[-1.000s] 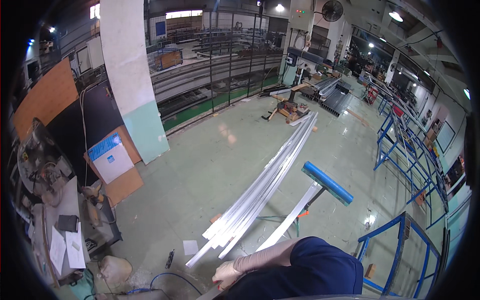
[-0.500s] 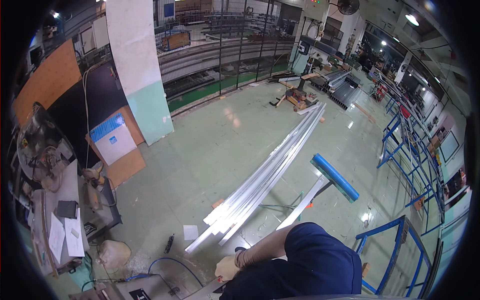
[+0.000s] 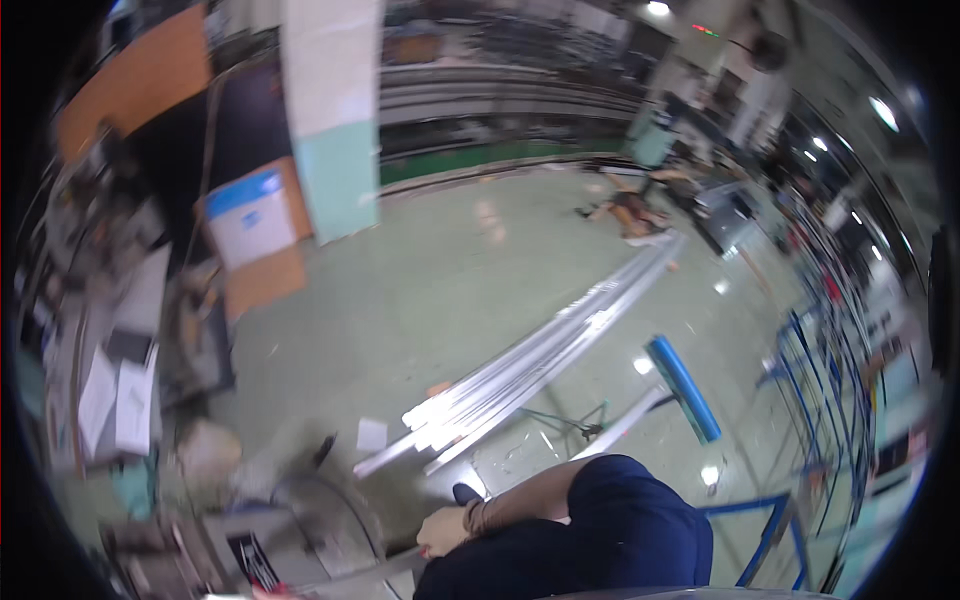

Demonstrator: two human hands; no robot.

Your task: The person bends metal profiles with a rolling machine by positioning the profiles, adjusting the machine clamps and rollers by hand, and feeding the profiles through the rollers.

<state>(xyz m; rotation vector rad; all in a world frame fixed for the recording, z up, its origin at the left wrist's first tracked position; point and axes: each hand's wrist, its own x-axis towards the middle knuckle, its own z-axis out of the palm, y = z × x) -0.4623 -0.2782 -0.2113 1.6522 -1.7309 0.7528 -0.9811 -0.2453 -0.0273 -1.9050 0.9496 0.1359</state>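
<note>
My right hand [image 3: 445,531], below a tan forearm cover and navy sleeve, is closed at the end of a pale long bar [image 3: 372,572], apparently metal. A little red shows at its fingers. The bar runs left toward the lower edge. There, a smeared red patch [image 3: 266,591] may be part of my left hand, whose fingers I cannot make out. Under the bar's left part lies a grey machine or bench surface [image 3: 225,530] with a black-and-white label. Beyond my right hand, a bundle of long silvery metal profiles [image 3: 530,365] stretches away to the far right.
A blue roller [image 3: 685,390] on a stand is right of the bundle. Blue metal frames [image 3: 765,535] line the right side. At left stand a desk with papers [image 3: 133,405] and a pale bag-like object [image 3: 208,452]. A white-and-green pillar [image 3: 335,180] rises behind.
The view has swung and blurred, so the bench surface at lower left shows more. My right hand stays closed at the bar's end; more of the bar and a red patch appear at the lower edge.
</note>
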